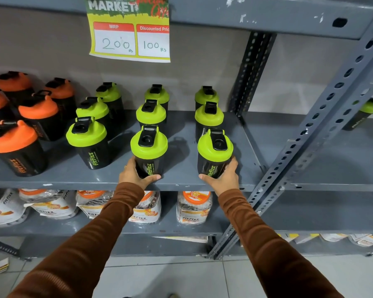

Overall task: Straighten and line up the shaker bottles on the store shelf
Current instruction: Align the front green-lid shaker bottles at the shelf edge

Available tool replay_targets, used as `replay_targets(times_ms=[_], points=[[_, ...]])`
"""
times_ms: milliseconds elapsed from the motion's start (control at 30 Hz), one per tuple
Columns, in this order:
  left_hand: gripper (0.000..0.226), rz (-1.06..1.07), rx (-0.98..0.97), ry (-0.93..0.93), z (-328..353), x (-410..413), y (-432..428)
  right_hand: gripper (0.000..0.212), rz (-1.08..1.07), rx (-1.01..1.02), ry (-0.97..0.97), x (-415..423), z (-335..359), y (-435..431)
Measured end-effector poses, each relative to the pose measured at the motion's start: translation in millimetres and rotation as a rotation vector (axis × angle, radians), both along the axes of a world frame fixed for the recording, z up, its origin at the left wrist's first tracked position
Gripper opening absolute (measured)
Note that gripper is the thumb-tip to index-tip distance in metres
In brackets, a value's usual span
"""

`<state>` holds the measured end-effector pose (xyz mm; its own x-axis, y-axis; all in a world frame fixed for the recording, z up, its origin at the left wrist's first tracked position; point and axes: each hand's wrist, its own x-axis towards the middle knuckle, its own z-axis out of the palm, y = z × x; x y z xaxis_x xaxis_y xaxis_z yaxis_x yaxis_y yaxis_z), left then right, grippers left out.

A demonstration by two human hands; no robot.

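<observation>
Black shaker bottles with green lids stand in three columns on the grey shelf [181,181]. My left hand [136,174] is wrapped around the base of the front bottle of the middle column [149,147]. My right hand [224,177] grips the base of the front bottle of the right column [214,150]. Both held bottles stand upright at the shelf's front edge. Two more green-lidded bottles stand behind each. The left green column's front bottle [87,140] sits apart from my hands. Orange-lidded shakers [13,143] crowd the shelf's left end.
A perforated grey upright post [323,117] bounds the shelf on the right, with another green-lidded bottle [364,114] beyond it. A yellow price sign [130,31] hangs above. Clear jars with orange lids [193,206] fill the shelf below. Tiled floor lies underneath.
</observation>
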<state>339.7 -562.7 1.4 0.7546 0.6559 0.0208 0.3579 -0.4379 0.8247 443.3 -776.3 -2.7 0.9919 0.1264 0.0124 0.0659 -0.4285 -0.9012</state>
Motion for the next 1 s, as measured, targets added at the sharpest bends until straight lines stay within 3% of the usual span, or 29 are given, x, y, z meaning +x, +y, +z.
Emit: replay_targets(times_ms=[1000], points=[[0.076, -0.028, 0.031, -0.041, -5.4, 1.3, 6.6, 0.111, 0.006, -0.013, -0.007, 3.6, -2.7, 1.0]])
